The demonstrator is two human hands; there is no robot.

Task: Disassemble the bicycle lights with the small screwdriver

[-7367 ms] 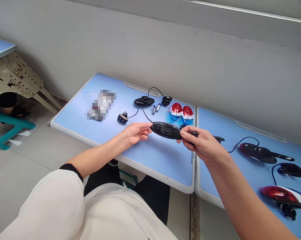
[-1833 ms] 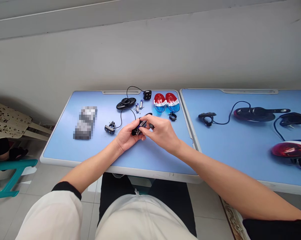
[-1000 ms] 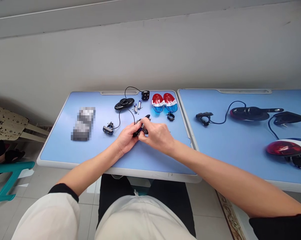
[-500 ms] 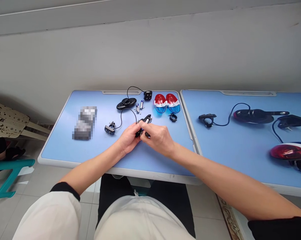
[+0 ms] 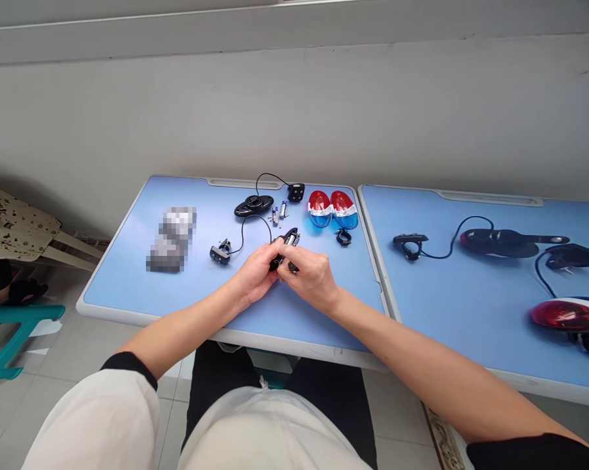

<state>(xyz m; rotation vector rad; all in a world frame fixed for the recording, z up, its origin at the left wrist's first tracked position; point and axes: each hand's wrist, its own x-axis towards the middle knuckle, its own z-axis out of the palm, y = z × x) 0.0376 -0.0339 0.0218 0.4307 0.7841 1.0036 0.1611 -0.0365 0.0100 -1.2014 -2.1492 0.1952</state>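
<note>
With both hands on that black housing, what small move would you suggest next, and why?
Probably press the battery fully down into the black housing. The left hand grips the housing from the side, the right hand pinches at its top, and a silvery cell shows there, seemingly not yet seated. Spare batteries lie behind.

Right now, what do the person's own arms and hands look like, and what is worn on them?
Both hands, left hand and right hand, are bare: no gloves, rings or watch visible. The forearms are uncovered. The left arm has a white sleeve with a black cuff; the right arm shows a black sleeve.
</note>
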